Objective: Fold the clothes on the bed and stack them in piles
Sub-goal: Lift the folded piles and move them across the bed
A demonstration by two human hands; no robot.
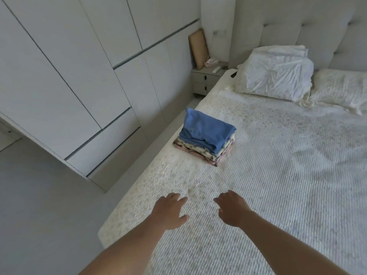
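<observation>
A pile of folded clothes (204, 147) sits near the left edge of the bed (278, 165), with a blue garment (206, 130) on top and pale patterned and pink pieces under it. My left hand (170, 211) hovers over the bedspread in front of the pile, fingers relaxed and holding nothing. Beside it, my right hand (232, 209) is also stretched forward with loosely spread fingers and nothing in it. Both hands are well short of the pile.
Two white pillows (278, 74) lie against the padded headboard (297, 26). A small nightstand (206, 80) with a remote and a tissue box stands at the bed's far left corner. White wardrobe doors (79, 76) line the left wall beyond a strip of floor (39, 215).
</observation>
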